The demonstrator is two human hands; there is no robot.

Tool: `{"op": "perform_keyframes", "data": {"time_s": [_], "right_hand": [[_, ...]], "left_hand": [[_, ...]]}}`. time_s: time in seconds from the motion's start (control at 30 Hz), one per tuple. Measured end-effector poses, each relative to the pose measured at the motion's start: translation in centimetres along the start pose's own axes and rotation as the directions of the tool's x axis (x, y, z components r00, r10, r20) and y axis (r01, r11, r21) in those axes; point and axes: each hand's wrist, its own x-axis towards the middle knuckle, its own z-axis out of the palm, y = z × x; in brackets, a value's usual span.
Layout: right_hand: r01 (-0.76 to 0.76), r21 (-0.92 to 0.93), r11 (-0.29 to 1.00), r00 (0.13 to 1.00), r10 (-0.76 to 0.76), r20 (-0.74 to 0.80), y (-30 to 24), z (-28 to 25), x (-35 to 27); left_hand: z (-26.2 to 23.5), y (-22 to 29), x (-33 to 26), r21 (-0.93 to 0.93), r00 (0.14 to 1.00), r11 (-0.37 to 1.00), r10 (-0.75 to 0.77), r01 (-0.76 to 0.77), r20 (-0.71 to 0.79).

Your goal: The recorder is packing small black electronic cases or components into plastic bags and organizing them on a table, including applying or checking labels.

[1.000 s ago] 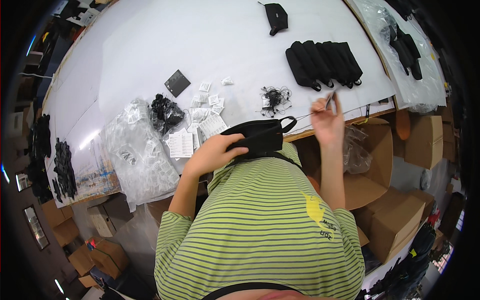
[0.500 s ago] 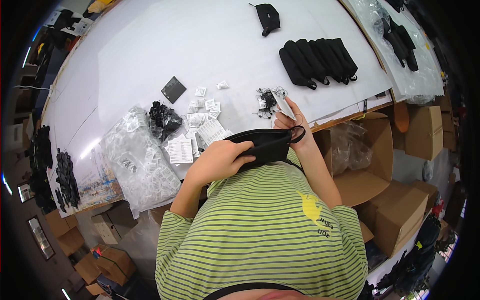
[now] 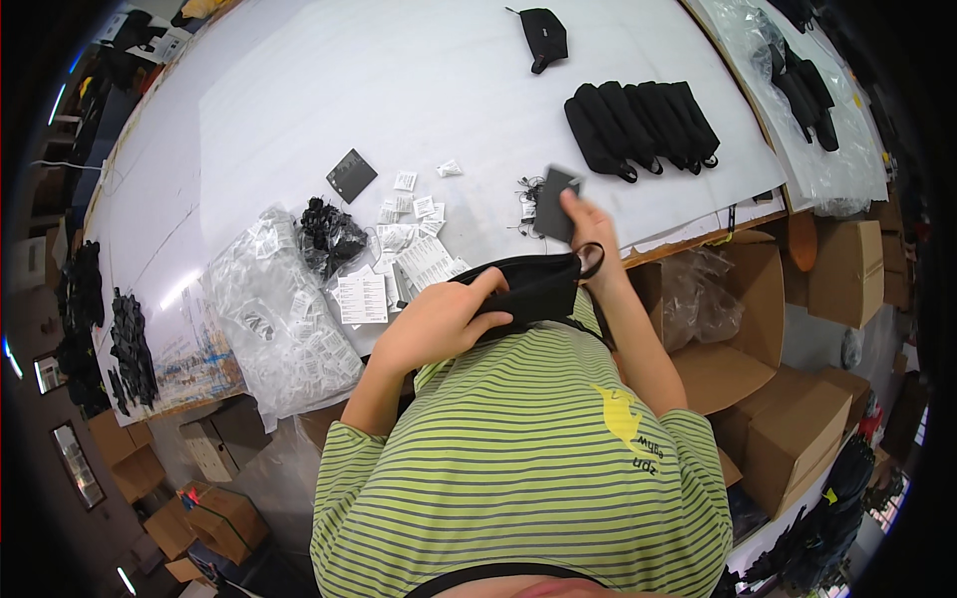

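The left hand grips a black pouch in front of the striped shirt, near the counter; the right hand's fingers pinch a dark grey card. White printed sheets lie left of the pouch; their fine text is too small to read.

Workshop: long worktable, cardboard boxes

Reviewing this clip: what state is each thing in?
Held pouch: in left hand, mouth seemingly open
Card: in right hand
Cords: tangled, partly hidden
Row of pouches: lying side by side
Lone pouch: lying apart
Box: open, plastic inside
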Motion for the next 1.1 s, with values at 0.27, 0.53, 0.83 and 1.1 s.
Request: {"op": "perform_keyframes", "data": {"time_s": [0.27, 0.53, 0.83, 1.1], "right_hand": [[0.419, -0.396, 0.817, 0.904, -0.418, 0.095, -4.3, -1.2, -1.0], [0.595, -0.802, 0.061, 0.803, -0.082, 0.59, -2.6, 1.9, -2.2], [0.561, -0.779, 0.279, 0.786, 0.115, 0.607, -3.2, 1.5, -2.3], [0.644, -0.749, 0.158, 0.764, -0.077, 0.641, -2.8, 0.3, -2.6]], "left_hand": [[1.1, -3.4, 1.8, 0.168, 0.965, 0.985, 0.077, -0.035, -0.249], [2.6, -4.7, 3.7, 0.319, 0.865, 0.877, 0.441, -0.36, -0.238], [2.6, -18.3, 5.3, -0.263, 0.765, 0.949, -0.299, 0.175, -0.57], [1.2, -25.4, 2.0, 0.239, 0.7, 0.768, -0.348, 0.594, -0.623]]}}
